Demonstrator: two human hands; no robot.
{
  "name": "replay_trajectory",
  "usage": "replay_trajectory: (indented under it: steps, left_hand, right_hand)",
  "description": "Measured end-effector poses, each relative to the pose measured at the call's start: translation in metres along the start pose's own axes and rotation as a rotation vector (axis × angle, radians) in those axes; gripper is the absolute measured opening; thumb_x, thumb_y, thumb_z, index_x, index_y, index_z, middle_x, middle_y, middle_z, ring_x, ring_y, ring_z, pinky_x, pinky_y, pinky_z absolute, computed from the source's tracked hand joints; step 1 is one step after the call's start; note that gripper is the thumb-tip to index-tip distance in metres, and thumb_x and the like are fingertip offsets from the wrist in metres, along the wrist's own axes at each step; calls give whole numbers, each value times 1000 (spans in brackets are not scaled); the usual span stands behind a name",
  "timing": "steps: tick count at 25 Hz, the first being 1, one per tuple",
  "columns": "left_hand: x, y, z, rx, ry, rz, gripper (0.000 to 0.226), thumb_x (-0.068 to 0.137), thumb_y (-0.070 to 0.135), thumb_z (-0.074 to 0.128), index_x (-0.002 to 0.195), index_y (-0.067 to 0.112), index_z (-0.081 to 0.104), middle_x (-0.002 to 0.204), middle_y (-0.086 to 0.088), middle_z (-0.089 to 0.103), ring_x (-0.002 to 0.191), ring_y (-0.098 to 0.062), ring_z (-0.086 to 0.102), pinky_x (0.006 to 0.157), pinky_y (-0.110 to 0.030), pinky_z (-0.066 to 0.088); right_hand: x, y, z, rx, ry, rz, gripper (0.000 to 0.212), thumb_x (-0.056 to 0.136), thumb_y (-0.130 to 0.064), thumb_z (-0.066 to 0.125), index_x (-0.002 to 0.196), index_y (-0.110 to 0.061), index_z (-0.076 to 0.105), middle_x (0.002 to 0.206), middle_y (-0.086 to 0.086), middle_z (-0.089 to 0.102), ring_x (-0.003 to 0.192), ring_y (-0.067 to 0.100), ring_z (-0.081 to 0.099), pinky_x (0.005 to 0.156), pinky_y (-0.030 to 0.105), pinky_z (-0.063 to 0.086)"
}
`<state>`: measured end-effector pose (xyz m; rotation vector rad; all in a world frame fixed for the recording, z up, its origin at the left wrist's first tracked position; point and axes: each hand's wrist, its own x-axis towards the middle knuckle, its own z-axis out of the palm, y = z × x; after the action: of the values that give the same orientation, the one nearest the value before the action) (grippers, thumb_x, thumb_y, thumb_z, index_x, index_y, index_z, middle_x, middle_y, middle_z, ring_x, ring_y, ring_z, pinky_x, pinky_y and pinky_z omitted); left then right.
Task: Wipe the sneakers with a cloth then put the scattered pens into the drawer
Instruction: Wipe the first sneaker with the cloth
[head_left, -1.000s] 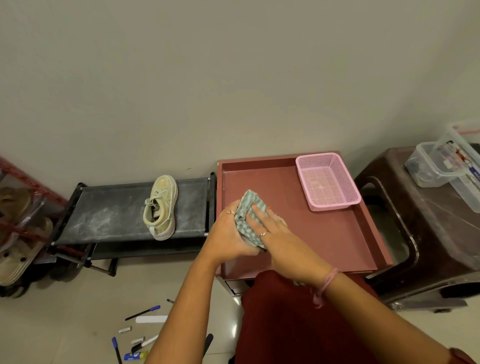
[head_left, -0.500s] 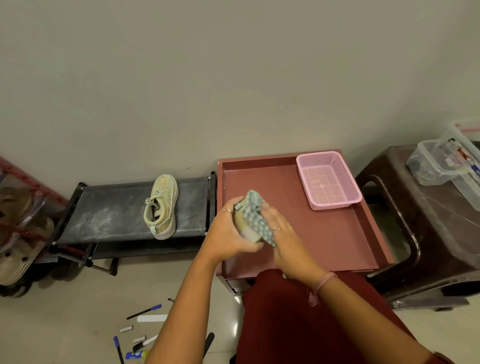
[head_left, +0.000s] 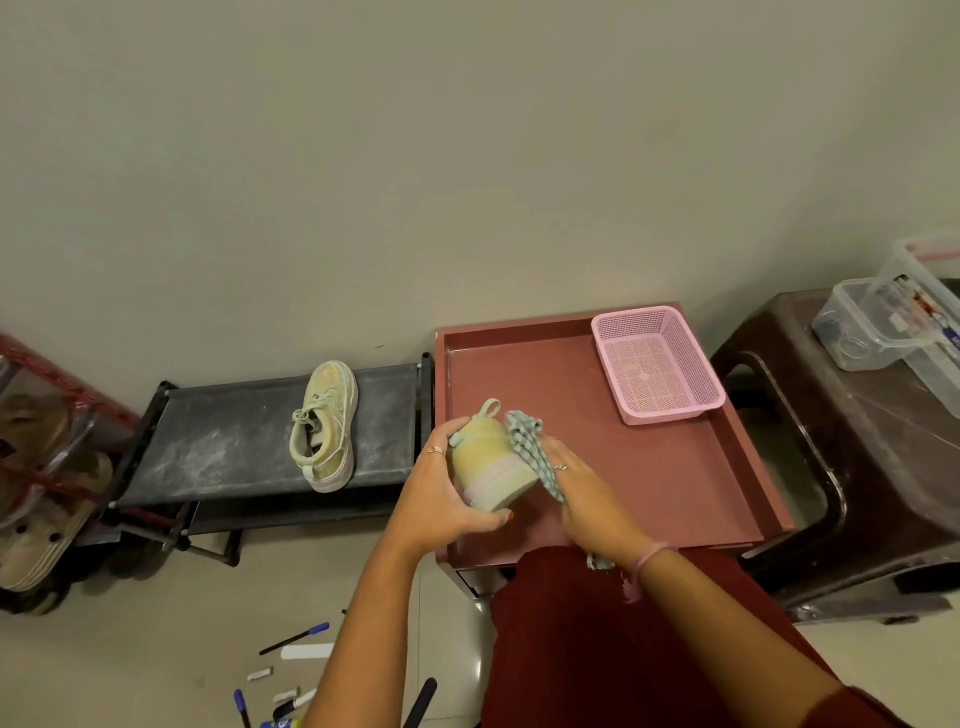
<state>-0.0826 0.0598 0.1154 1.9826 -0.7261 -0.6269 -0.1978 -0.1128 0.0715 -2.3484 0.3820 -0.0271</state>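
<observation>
My left hand grips a pale yellow-green sneaker by its heel end, above the red cabinet top. With fingers fairly straight, my right hand presses a grey-green checked cloth against the shoe's right side. A second matching sneaker lies on the black shoe rack to the left. Several pens and markers are scattered on the floor at bottom left. The drawer front below the cabinet top is mostly hidden by my arms and red clothing.
A pink mesh basket sits at the cabinet top's back right corner. A brown plastic stool with clear plastic containers stands to the right. Sandals on a red rack are at far left.
The cloth has slid off the shoe's heel to its right side, uncovering the heel. My right hand moved right and down with the cloth; my left hand keeps hold of the sneaker.
</observation>
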Motion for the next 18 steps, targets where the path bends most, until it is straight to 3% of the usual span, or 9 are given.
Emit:
replay_trajectory:
  steps: [2, 5, 7, 11, 15, 18]
  left_hand:
    - [-3, -3, -3, 36, -19, -10, 106, 47, 32, 90, 135, 36, 30, 126, 20, 43, 115, 1, 48, 94, -23, 48]
    - [-5, -7, -6, 48, -22, -32, 108, 52, 24, 91, 138, 34, 27, 127, 19, 42, 114, 4, 47, 87, -13, 46]
    - [-6, -12, -9, 41, -11, -56, 111, 53, 22, 91, 141, 31, 25, 128, 15, 43, 111, 8, 47, 84, -10, 46]
    - [-5, -19, -12, 102, -40, -67, 124, 46, 37, 87, 147, 34, 16, 140, 12, 35, 123, -4, 44, 100, -25, 43]
    - [-2, -22, -16, 137, -68, -62, 118, 50, 33, 89, 144, 35, 16, 137, 11, 34, 121, -8, 44, 97, -23, 43]
    - [-2, -22, -15, 137, -54, -52, 113, 51, 31, 89, 140, 35, 20, 132, 11, 38, 118, -7, 46, 92, -18, 44]
  right_hand:
    - [13, 19, -3, 14, -63, 114, 80, 79, 14, 38, 150, -14, 12, 158, 6, 16, 146, 19, 14, 117, 19, 7]
    - [25, 16, -9, 59, -127, 183, 79, 80, 15, 39, 149, -7, 9, 158, 11, 8, 147, 20, 8, 113, 15, 1]
    - [19, -5, -5, 66, -157, 66, 84, 78, 15, 36, 151, -10, 3, 159, 3, -1, 147, 16, -2, 118, 22, 0]
    - [-9, -39, 7, 134, -166, -86, 88, 78, 15, 32, 151, -24, 3, 151, -19, -7, 140, 0, -8, 118, 23, 3]
    - [16, -2, 2, -14, -140, 31, 85, 78, 14, 37, 151, -19, 8, 159, 1, 9, 147, 17, 6, 119, 25, 5]
    - [31, -2, -2, -42, -187, 170, 83, 78, 11, 40, 150, -13, 6, 159, 9, 7, 147, 23, 4, 119, 27, 2]
